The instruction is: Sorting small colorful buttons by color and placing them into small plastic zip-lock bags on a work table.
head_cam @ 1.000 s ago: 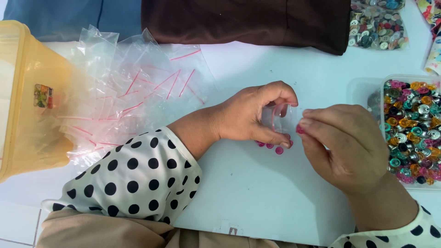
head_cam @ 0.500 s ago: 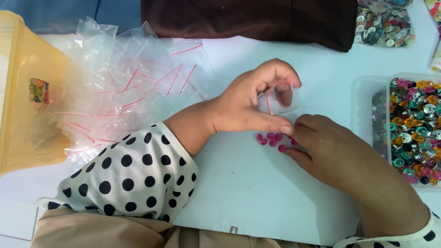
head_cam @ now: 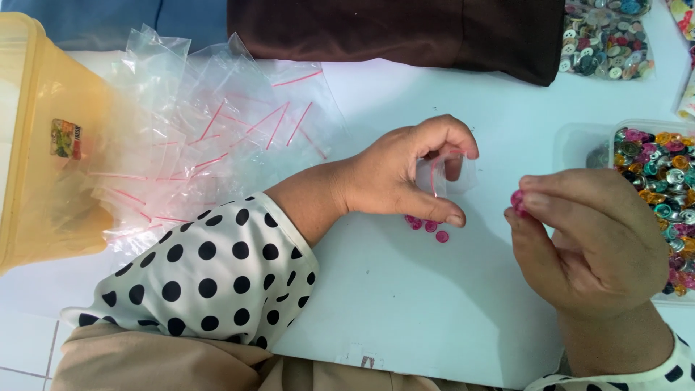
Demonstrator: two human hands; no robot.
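Near the table's [head_cam: 376, 318] right edge, we held the small clear bag [head_cam: 443, 174] propped open in our left hand [head_cam: 405, 177], whose fingers curled around it, while our right hand [head_cam: 586, 246] pinched pink buttons [head_cam: 518, 201]; loose pink buttons [head_cam: 427, 225] lay below the bag. Best practice, we judged: keep the mouth wide and feed buttons in singly.

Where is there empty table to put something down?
The table is bare below the left hand, between the dotted sleeve and right hand, and between the dark cloth and hands. It is crowded left by clear bags, right by the button tray.
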